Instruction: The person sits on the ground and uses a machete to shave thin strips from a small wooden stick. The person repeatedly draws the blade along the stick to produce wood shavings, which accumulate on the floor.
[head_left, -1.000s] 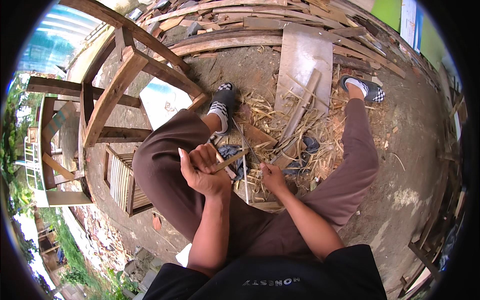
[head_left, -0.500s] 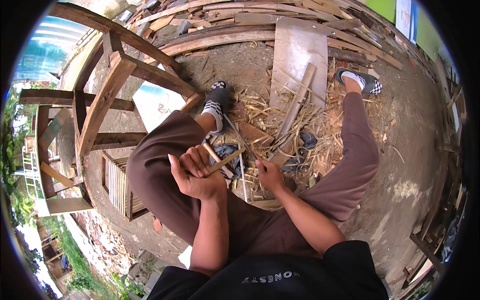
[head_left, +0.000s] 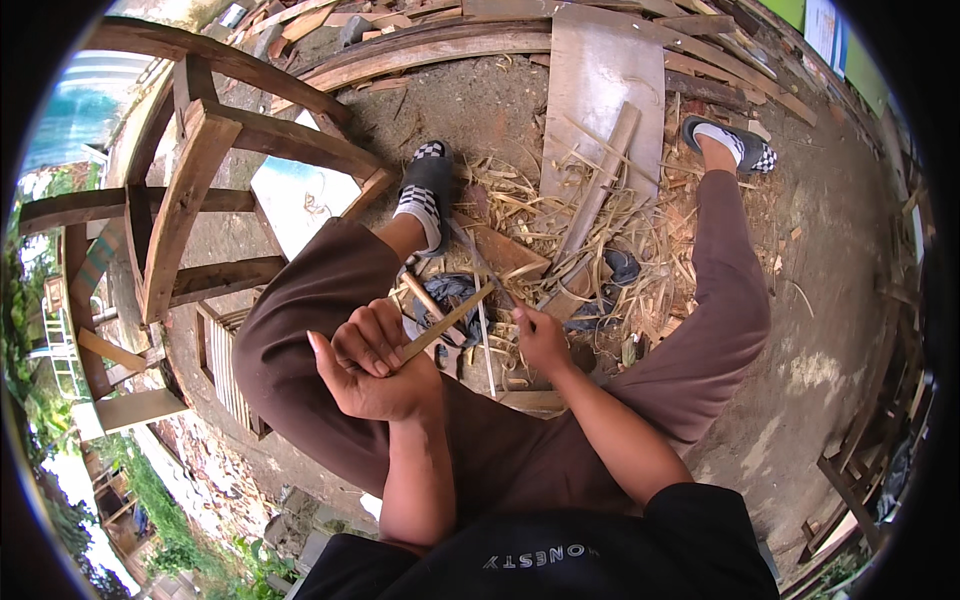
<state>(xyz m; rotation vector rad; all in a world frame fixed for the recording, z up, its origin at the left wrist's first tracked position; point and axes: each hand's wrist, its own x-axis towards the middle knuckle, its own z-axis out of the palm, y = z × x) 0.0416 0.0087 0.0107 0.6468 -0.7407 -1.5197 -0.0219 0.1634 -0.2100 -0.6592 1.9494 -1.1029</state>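
My left hand (head_left: 375, 350) is turned palm up with its fingers curled around a flat, narrow wooden strip (head_left: 447, 326), which points up and to the right. My right hand (head_left: 543, 341) is closed on a long, thin, dark knife-like tool (head_left: 480, 262); its far end reaches toward my left shoe. The strip's free end meets or overlaps the tool just left of my right hand; whether they touch I cannot tell. Below them on the ground lie a tool with a wooden handle (head_left: 425, 294) and a crumpled dark plastic bag (head_left: 457, 292).
Curled shavings (head_left: 510, 195) cover the ground between my feet. A long board (head_left: 600, 185) rests on a pale flat panel (head_left: 575, 70). On the left stands a dark wooden frame (head_left: 190, 200), with a slatted piece (head_left: 228, 360) beside my knee. Planks (head_left: 430, 62) are piled at the back.
My left hand has shifted left and slightly down with the strip, uncovering more of the wooden-handled tool. My right hand stays nearly in place, and the view has shifted a little.
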